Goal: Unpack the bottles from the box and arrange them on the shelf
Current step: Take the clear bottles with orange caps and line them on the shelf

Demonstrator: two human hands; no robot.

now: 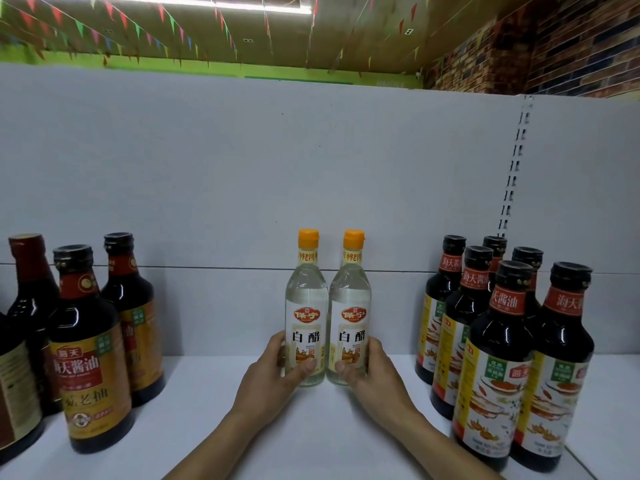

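The left hand curls round the lower body of a clear glass bottle with an orange cap and white label, its thumb lying across the label. The right hand grips a second identical clear bottle the same way. Both bottles stand upright on the white shelf, touching side by side between the two hands. Beyond the left hand stand dark soy-sauce bottles with yellow labels. Beyond the right hand stands a cluster of dark bottles with red neck bands.

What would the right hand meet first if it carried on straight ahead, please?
The right hand grips the right vinegar bottle; beyond it the way looks free up to the grey back panel, though depth is unclear.
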